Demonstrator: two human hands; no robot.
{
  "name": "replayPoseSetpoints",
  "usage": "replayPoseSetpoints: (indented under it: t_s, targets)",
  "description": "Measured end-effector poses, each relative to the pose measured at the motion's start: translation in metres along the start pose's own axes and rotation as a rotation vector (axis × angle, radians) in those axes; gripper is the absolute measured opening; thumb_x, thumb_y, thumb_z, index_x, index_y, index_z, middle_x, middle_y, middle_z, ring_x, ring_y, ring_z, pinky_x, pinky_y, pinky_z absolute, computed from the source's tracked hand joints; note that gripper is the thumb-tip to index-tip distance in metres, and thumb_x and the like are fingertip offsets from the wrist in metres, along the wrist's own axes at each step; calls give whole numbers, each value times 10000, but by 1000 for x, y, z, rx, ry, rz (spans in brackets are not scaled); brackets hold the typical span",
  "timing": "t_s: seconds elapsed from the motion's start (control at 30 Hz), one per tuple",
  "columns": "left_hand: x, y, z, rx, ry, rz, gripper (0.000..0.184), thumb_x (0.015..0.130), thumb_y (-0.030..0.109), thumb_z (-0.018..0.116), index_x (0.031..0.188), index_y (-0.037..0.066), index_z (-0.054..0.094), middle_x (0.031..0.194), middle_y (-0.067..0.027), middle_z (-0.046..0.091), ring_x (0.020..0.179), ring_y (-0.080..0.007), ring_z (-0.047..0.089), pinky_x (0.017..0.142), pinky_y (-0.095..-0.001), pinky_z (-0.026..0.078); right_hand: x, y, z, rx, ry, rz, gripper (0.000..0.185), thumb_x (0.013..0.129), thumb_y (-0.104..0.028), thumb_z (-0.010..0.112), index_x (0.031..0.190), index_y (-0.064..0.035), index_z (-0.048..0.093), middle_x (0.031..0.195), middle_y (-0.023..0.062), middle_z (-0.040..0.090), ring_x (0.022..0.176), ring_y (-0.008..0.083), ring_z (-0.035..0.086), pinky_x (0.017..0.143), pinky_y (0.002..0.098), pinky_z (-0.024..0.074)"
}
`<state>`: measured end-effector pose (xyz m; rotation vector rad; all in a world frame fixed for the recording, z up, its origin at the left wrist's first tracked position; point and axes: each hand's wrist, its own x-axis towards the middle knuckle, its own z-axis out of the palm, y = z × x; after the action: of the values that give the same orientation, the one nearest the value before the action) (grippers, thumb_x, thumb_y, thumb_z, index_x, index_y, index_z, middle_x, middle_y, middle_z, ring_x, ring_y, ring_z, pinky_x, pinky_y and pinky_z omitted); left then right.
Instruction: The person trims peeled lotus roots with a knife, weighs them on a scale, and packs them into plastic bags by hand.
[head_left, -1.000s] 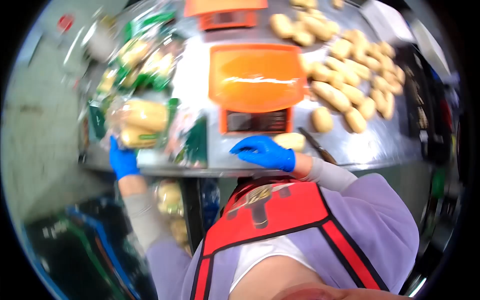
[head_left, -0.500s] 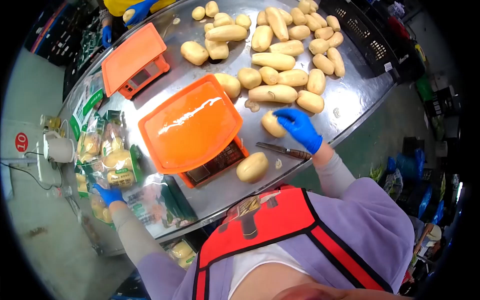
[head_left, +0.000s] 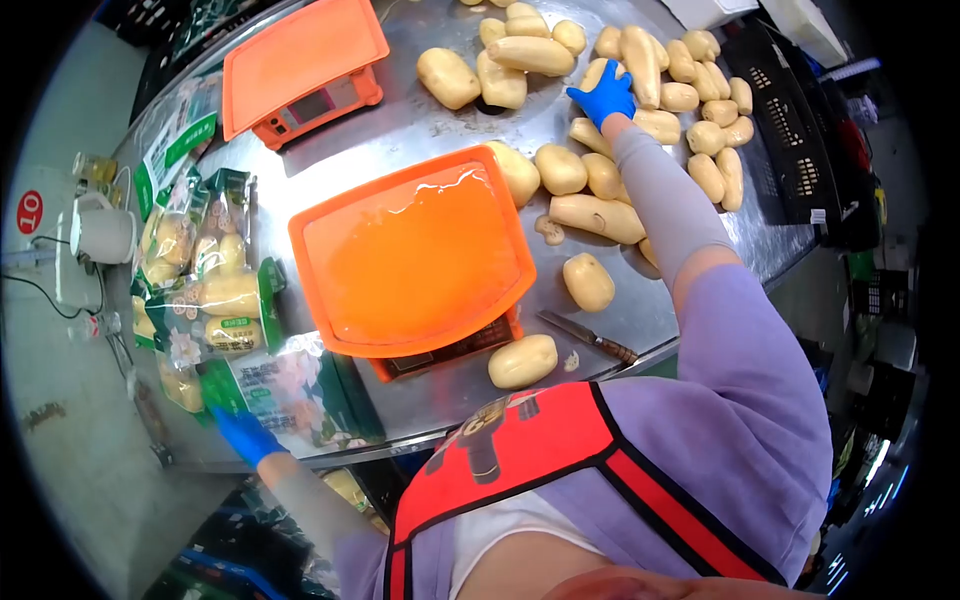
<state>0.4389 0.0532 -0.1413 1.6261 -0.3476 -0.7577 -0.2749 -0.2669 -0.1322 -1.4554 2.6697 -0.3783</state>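
My right hand, in a blue glove, reaches over the pile of peeled root pieces with its fingers spread on one of them. My left hand, also gloved in blue, is at the lower left by the green edge of the flat packaging bags; its fingers look extended. Just above it lie filled clear-and-green bags. Between the hands stands an orange scale with a bare tray. Single pieces lie at its front and right, near a knife.
A second orange scale stands at the upper left of the metal table. Black crates are along the right edge, with white boxes above. A white kettle-like container and cables are at the left.
My right hand has moved up and away from the near single piece to the pile. My left hand has come down off the filled bags. The view has shifted.
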Motion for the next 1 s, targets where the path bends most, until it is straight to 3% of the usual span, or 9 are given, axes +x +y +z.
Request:
replayPoseSetpoints:
  t_s: [0.2,0.3,0.37,0.53,0.57,0.6,0.73,0.87,1.0]
  targets:
    - [-32,-7,-9,-15,173,-73,494,934,335,415,1337,55,359,1349,-104,391,1240,-225,355,1041,-360,250,20,9,15,-38,55,55,1006,629,-439,750,1415,-152,191,1391,219,264,1221,387,393,968,444,400]
    - [-56,18,15,-43,209,-3,463,926,289,436,1321,53,380,1334,-95,404,1220,-206,376,1011,-348,286,16,26,5,905,-54,-87,790,694,-290,722,1352,-45,361,1342,162,402,1239,269,397,1013,344,360]
    - [-77,45,42,-66,235,56,444,921,261,448,1309,50,397,1334,-92,405,1206,-194,392,993,-339,307,-18,30,-19,1042,-128,-202,751,721,-235,694,1358,-39,349,1340,149,403,1228,249,404,1004,333,364]
    - [-133,83,132,-72,-198,258,361,880,143,485,1211,4,517,1207,-75,547,1079,-163,517,920,-289,397,-120,24,-61,1529,-482,-443,681,767,-165,610,1372,-35,327,1322,114,424,1204,217,420,987,311,360]
    - [-137,67,146,334,-314,659,359,877,139,487,1207,2,519,1206,-78,548,1071,-157,521,911,-278,400,-142,17,-71,1611,-551,-457,699,757,-190,612,1375,-36,324,1329,117,422,1203,216,422,988,308,358]
    - [-178,85,180,94,-455,260,355,874,124,484,1203,-3,519,1203,-82,549,1070,-148,518,901,-262,402,-165,9,-84,1692,-626,-472,717,748,-216,614,1377,-38,321,1335,119,420,1202,215,425,989,306,356]
    - [-267,75,252,-37,-923,-4,551,886,172,522,1386,73,314,1379,-98,378,1157,-229,474,933,-319,412,-238,-16,-139,1963,-1142,-324,788,731,-325,582,1392,-23,280,1397,125,354,1272,227,372,1039,320,310]
    - [-312,49,284,-287,-1012,-266,614,923,367,483,1417,120,215,1391,-113,341,1239,-253,405,979,-387,387,-270,-26,-141,1803,-1200,-522,849,709,-366,647,1402,-41,282,1394,132,359,1283,247,359,1067,344,275]
    - [-329,60,295,-559,-978,-411,673,906,541,376,1393,92,258,1365,-130,379,1241,-305,400,1013,-457,368,-298,-23,-140,1517,-825,-866,800,740,-349,686,1387,-46,327,1407,133,348,1318,264,297,1082,377,229]
